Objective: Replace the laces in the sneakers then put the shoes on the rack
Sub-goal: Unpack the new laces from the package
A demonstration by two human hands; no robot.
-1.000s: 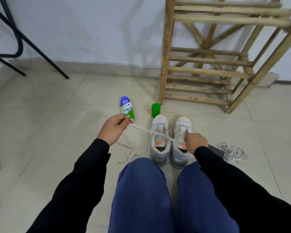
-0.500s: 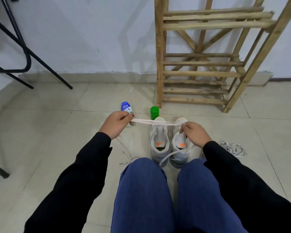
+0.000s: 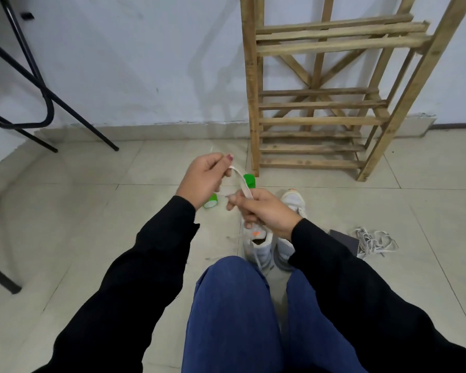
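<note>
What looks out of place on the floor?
A tangled pile of white laces lies loose right of the sneakers. A bottle lies on its side, mostly hidden behind the left hand, with a green cap standing apart nearby.

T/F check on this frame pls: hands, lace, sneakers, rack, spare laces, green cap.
1. The left hand and right hand both hold one lace. True.
2. The sneakers sit on the rack. False: they stand on the floor in front of it.
3. A loose lace pile lies on the floor at the person's right. True.
4. The green cap is in the left hand. False: it is on the floor beside the rack's leg.
</note>
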